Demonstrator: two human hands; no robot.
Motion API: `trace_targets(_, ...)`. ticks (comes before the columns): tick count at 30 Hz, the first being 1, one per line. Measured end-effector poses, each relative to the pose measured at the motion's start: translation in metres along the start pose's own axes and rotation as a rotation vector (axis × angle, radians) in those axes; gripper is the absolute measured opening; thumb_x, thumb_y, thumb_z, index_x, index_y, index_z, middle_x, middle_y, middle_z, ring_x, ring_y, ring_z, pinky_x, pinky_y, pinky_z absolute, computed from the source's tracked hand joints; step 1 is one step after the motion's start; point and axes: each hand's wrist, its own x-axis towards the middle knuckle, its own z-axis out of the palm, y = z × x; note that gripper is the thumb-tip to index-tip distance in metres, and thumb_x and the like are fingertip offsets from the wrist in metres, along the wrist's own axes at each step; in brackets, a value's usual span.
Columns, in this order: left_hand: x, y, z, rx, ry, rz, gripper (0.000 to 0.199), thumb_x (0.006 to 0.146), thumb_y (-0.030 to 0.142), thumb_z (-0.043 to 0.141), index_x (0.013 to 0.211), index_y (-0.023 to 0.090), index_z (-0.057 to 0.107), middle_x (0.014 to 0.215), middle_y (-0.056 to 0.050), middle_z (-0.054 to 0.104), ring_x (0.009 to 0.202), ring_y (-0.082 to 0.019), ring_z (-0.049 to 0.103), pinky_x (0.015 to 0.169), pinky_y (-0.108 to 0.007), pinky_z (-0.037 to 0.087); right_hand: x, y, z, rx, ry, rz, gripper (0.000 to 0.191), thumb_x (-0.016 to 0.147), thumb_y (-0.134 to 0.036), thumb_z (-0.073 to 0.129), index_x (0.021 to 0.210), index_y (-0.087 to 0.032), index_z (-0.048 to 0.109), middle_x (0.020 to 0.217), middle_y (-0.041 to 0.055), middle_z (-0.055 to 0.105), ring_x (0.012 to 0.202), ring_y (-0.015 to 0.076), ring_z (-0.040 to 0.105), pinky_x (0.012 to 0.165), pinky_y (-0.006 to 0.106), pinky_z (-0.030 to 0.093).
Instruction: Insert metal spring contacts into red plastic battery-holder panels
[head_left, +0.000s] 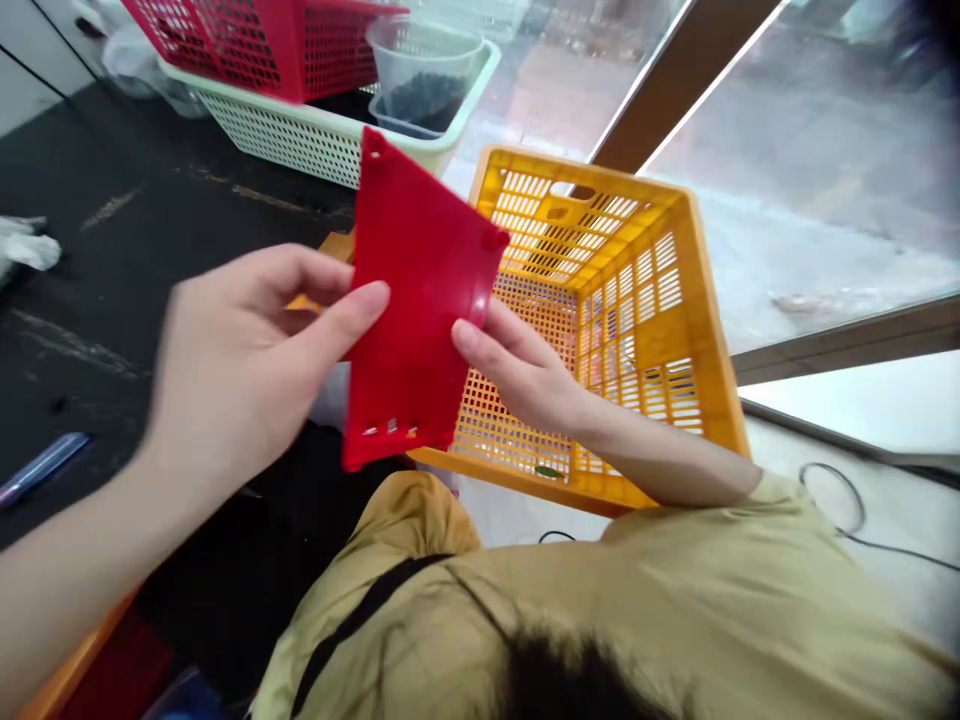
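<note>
A flat red plastic panel (420, 270) is held up in front of me, tilted, with small pegs at its upper corners and little slots along its lower edge. My left hand (255, 340) pinches its left edge, thumb on the near face and fingers behind. On the opposite edge, my right hand (521, 365) grips it the same way, thumb in front. Behind the panel and my right hand stands a yellow plastic crate (637, 340) with grid walls. A small green piece (550, 471) lies at the crate's near side.
A pale green basket (285, 135) on the black table (97, 270) holds a red basket (225, 45) and a clear tub (424, 80) of dark pieces. A blue pen (43, 468) lies at left. Glass panes with a brown frame (675, 90) rise at right; a cable (892, 545) runs across the floor.
</note>
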Motion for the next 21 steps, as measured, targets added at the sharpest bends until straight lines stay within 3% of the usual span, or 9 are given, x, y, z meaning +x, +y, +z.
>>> trace_targets(1,0.006,-0.003,0.018,0.033,-0.042,-0.007,0.016,0.081,0.025,0.075,0.081,0.01,0.069,0.074,0.001,0.065,0.06,-0.007,0.061,0.056,-0.018,0.053,-0.001,0.003,-0.003,0.007,0.086,-0.012,0.04,0.092,-0.053,0.06,0.118,-0.022,0.061,0.118,0.0018,0.065,0.111,0.018,0.062,0.098,0.035,0.055)
trace_targets(4,0.021,-0.016,0.061,-0.196,-0.124,-0.075,0.013,0.087,0.025,0.068,0.087,0.012,0.067,0.081,-0.001,0.069,0.069,-0.011,0.067,0.066,-0.025,0.059,-0.003,0.012,-0.021,0.022,0.315,-0.021,0.028,0.089,-0.045,0.067,0.106,-0.022,0.064,0.111,-0.0002,0.069,0.104,0.0177,0.065,0.096,0.034,0.056)
trace_targets(7,0.027,-0.028,0.084,-0.254,-0.273,-0.202,0.01,0.09,0.021,0.062,0.092,0.013,0.067,0.084,-0.001,0.071,0.08,-0.014,0.07,0.077,-0.029,0.059,-0.011,0.02,-0.048,0.142,0.414,0.054,0.022,0.088,-0.04,0.069,0.104,-0.025,0.065,0.107,-0.0018,0.07,0.1,0.0174,0.067,0.094,0.035,0.056)
trace_targets(10,0.027,-0.038,0.092,-0.242,-0.398,-0.27,0.01,0.09,0.018,0.059,0.095,0.014,0.068,0.091,-0.002,0.072,0.087,-0.014,0.069,0.082,-0.027,0.057,-0.025,0.034,-0.074,0.376,0.417,0.3,0.021,0.09,-0.044,0.065,0.1,-0.025,0.066,0.097,-0.002,0.071,0.088,0.0154,0.068,0.081,0.031,0.057)
trace_targets(13,0.024,-0.053,0.095,-0.183,-0.401,-0.319,0.011,0.089,0.018,0.059,0.094,0.014,0.067,0.095,-0.002,0.072,0.087,-0.012,0.068,0.084,-0.027,0.055,-0.044,0.055,-0.092,0.577,0.492,0.561,0.019,0.094,-0.037,0.056,0.086,-0.022,0.064,0.082,-0.0025,0.067,0.066,0.0086,0.061,0.057,0.019,0.05)
trace_targets(17,0.015,-0.075,0.094,-0.098,-0.362,-0.351,0.012,0.089,0.019,0.058,0.093,0.013,0.067,0.094,-0.004,0.073,0.088,-0.014,0.067,0.083,-0.027,0.054,-0.06,0.083,-0.101,0.558,0.593,0.625,0.024,0.096,-0.02,0.041,0.078,-0.02,0.056,0.067,-0.0052,0.057,0.048,0.0033,0.046,0.046,0.012,0.035)
trace_targets(21,-0.005,-0.082,0.083,0.015,-0.371,-0.228,0.017,0.091,0.025,0.058,0.1,0.016,0.068,0.098,-0.003,0.073,0.091,-0.015,0.068,0.085,-0.027,0.053,-0.055,0.107,-0.103,0.44,0.667,0.686,0.028,0.098,-0.031,0.039,0.074,-0.02,0.051,0.06,-0.0033,0.052,0.046,0.007,0.044,0.043,0.016,0.035)
